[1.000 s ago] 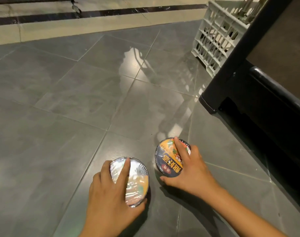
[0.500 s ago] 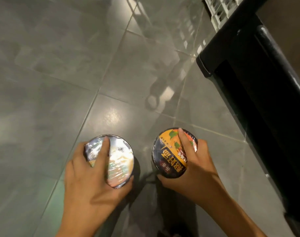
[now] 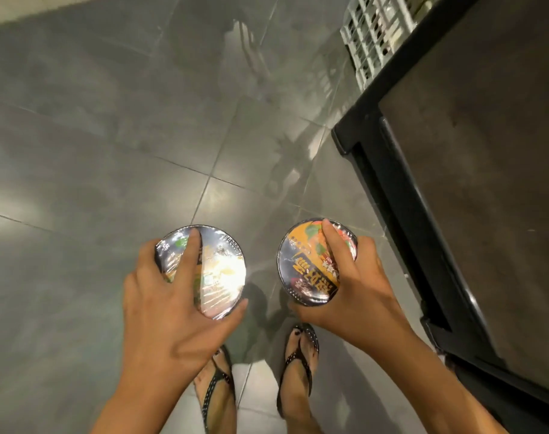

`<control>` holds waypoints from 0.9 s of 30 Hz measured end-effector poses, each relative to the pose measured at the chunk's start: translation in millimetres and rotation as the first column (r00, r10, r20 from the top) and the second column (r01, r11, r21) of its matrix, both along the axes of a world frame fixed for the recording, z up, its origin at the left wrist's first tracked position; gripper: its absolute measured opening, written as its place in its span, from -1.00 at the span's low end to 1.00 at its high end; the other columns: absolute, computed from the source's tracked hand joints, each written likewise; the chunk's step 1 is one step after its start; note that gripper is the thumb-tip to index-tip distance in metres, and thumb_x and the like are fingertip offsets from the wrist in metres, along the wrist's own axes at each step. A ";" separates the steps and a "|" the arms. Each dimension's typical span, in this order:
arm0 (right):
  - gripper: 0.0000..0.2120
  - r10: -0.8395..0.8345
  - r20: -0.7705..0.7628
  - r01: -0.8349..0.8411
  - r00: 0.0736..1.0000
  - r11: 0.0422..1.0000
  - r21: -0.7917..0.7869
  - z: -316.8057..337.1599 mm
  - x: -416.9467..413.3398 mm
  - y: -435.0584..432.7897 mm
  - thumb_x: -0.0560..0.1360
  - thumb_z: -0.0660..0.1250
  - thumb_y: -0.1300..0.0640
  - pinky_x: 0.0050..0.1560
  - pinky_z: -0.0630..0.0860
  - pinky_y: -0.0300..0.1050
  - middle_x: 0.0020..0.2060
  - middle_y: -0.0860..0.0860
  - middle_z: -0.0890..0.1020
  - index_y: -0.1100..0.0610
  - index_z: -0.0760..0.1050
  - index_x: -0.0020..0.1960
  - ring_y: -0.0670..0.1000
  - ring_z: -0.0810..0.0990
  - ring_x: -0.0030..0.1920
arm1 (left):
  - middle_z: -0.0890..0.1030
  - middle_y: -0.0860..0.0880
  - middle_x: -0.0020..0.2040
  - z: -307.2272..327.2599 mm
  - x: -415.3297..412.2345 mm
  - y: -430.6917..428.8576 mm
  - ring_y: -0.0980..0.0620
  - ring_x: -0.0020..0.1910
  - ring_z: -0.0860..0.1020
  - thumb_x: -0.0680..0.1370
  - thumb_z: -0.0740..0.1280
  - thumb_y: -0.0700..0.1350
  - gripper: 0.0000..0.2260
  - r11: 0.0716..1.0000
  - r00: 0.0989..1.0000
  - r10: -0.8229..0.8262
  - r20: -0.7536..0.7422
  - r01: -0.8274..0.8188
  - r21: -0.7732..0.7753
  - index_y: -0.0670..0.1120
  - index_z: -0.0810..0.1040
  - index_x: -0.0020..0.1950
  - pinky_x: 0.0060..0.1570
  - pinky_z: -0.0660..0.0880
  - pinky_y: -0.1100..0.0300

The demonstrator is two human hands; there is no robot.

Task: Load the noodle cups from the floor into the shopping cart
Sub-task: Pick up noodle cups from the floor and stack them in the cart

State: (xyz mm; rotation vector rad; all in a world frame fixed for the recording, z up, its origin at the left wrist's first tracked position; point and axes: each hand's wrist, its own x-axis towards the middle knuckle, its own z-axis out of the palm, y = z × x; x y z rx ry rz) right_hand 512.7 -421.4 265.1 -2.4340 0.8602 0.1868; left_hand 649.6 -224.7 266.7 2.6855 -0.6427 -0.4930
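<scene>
I hold two noodle cups in the air above the grey tiled floor. My left hand (image 3: 170,311) grips a cup with a shiny, glare-covered lid (image 3: 220,274), index finger laid across the top and thumb under its near rim. My right hand (image 3: 357,296) grips a second cup with an orange and black printed lid (image 3: 301,264), index finger over the top. The cups sit side by side, a small gap between them. No shopping cart shows clearly in this view.
A large black-framed fixture with a dark panel (image 3: 473,189) fills the right side, close to my right arm. A white plastic crate (image 3: 373,36) stands at the top right. My feet in black sandals (image 3: 298,368) are on the floor below the cups.
Both hands have lifted the cups up off the floor while I rise. The view has tilted down, and my feet have come into sight under the cups.
</scene>
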 end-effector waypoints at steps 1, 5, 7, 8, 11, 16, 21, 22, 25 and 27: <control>0.08 0.027 0.009 -0.027 1.000 1.000 0.003 23.6 3.6 2.1 0.10 0.51 -0.29 0.07 0.56 -0.10 0.18 0.01 0.31 -0.13 0.12 0.51 0.07 0.45 0.18 | 0.26 -0.20 0.35 24.2 1.3 2.3 -0.27 0.13 0.35 0.17 0.30 0.42 -0.07 1.000 1.000 0.010 -0.010 -0.010 0.003 0.08 0.27 0.49 0.16 0.40 -0.13; 0.11 0.037 -0.023 -0.034 0.999 0.992 0.121 125.7 21.3 15.2 0.10 0.55 -0.23 0.19 0.41 -0.18 0.14 -0.11 0.19 -0.27 0.00 0.48 -0.01 0.33 0.25 | 0.27 -0.20 0.36 119.9 5.3 14.7 -0.28 0.14 0.37 0.19 0.31 0.40 -0.08 0.999 0.999 0.026 -0.033 -0.027 -0.030 0.07 0.26 0.49 0.16 0.40 -0.12; 0.10 0.037 -0.048 -0.030 0.998 0.989 0.145 174.3 25.8 29.8 0.09 0.54 -0.24 0.23 0.41 -0.16 0.12 -0.11 0.17 -0.27 0.02 0.48 0.00 0.33 0.26 | 0.27 -0.19 0.35 165.2 1.4 26.6 -0.28 0.14 0.38 0.19 0.35 0.38 -0.09 1.000 0.999 0.020 -0.031 -0.020 -0.015 0.07 0.25 0.49 0.15 0.41 -0.11; 0.09 0.033 -0.032 -0.027 0.999 0.986 0.167 195.5 26.7 37.4 0.10 0.53 -0.24 0.24 0.42 -0.14 0.12 -0.11 0.17 -0.28 0.02 0.49 0.01 0.34 0.26 | 0.28 -0.20 0.34 186.4 0.7 32.9 -0.29 0.13 0.38 0.19 0.36 0.37 -0.09 0.999 0.999 0.025 -0.036 -0.026 -0.025 0.07 0.26 0.48 0.14 0.42 -0.11; 0.07 0.102 -0.008 -0.099 0.995 0.981 0.169 254.0 25.6 65.3 0.11 0.47 -0.27 0.21 0.42 -0.12 0.13 -0.08 0.20 -0.29 -0.03 0.49 0.04 0.34 0.24 | 0.31 -0.21 0.32 249.4 -8.1 54.9 -0.29 0.11 0.40 0.17 0.35 0.37 -0.09 0.997 0.997 0.057 -0.058 -0.060 -0.039 0.06 0.28 0.47 0.11 0.45 -0.11; 0.06 0.212 0.007 -0.211 0.977 0.964 0.165 330.8 22.4 91.3 0.12 0.45 -0.29 0.16 0.39 -0.18 0.19 -0.03 0.24 -0.22 0.03 0.52 0.05 0.33 0.24 | 0.34 -0.21 0.29 330.6 -25.4 99.1 -0.27 0.02 0.45 0.13 0.43 0.31 -0.09 0.999 0.999 0.054 0.002 -0.054 0.004 0.02 0.35 0.43 0.01 0.48 -0.06; 0.08 0.234 0.099 -0.248 0.967 0.954 0.169 378.3 24.6 99.2 0.11 0.54 -0.30 0.13 0.36 -0.29 0.12 -0.11 0.22 -0.21 0.08 0.51 -0.08 0.38 0.15 | 0.33 -0.21 0.34 380.1 -52.4 133.0 -0.26 0.07 0.44 0.16 0.30 0.38 -0.12 0.981 0.977 0.192 0.088 -0.193 0.003 0.06 0.34 0.43 0.00 0.48 -0.07; 0.09 0.261 0.107 -0.277 0.959 0.945 0.172 386.0 24.6 101.9 0.11 0.53 -0.32 0.12 0.36 -0.30 0.11 -0.13 0.21 -0.22 0.08 0.50 -0.11 0.37 0.13 | 0.32 -0.20 0.35 386.0 -61.4 136.7 -0.25 0.08 0.43 0.16 0.31 0.38 -0.13 0.971 0.966 0.238 0.100 -0.240 0.004 0.08 0.33 0.42 0.00 0.48 -0.07; 0.07 0.371 0.132 -0.389 0.919 0.906 0.166 399.6 20.3 108.4 0.10 0.54 -0.32 0.08 0.33 -0.36 0.13 -0.15 0.21 -0.20 0.11 0.49 -0.14 0.35 0.13 | 0.30 -0.17 0.35 397.1 -92.2 142.9 -0.23 0.11 0.42 0.15 0.38 0.37 -0.12 0.923 0.918 0.382 0.107 -0.385 0.003 0.09 0.33 0.42 0.03 0.47 -0.05; 0.02 0.451 0.150 -0.473 0.880 0.863 0.179 404.4 13.0 110.5 0.10 0.53 -0.31 0.03 0.32 -0.41 0.14 -0.18 0.20 -0.26 0.12 0.45 -0.15 0.35 0.14 | 0.31 -0.17 0.35 399.9 -117.5 144.2 -0.22 0.10 0.43 0.15 0.38 0.39 -0.11 0.875 0.871 0.480 0.101 -0.485 0.020 0.10 0.33 0.42 0.05 0.47 -0.04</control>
